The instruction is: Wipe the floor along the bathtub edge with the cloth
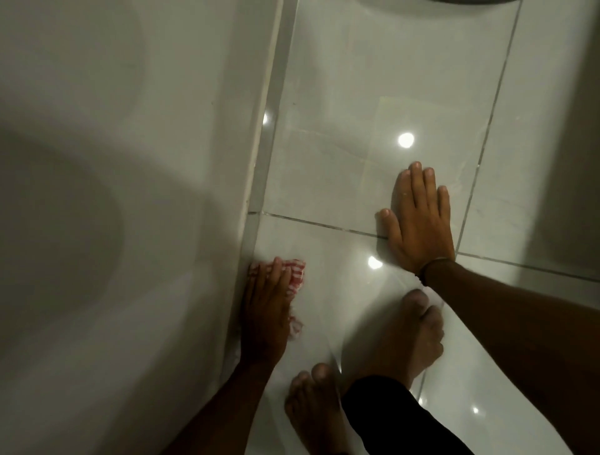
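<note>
A red-and-white checked cloth point(296, 276) lies on the glossy white tiled floor point(341, 136), right against the foot of the white bathtub point(130, 162). My left hand point(266, 311) presses flat on the cloth, fingers pointing away from me along the tub edge; part of the cloth sticks out from under the fingers and palm. My right hand point(418, 224) rests flat on the floor further right, fingers spread, holding nothing, with a thin band at the wrist.
My two bare feet point(406, 337) stand on the tiles between my arms, with a black trouser leg point(389, 419) above the nearer one. Grey grout lines cross the floor. A dark rounded edge shows at the top point(438, 2). Ceiling lights reflect off the tiles.
</note>
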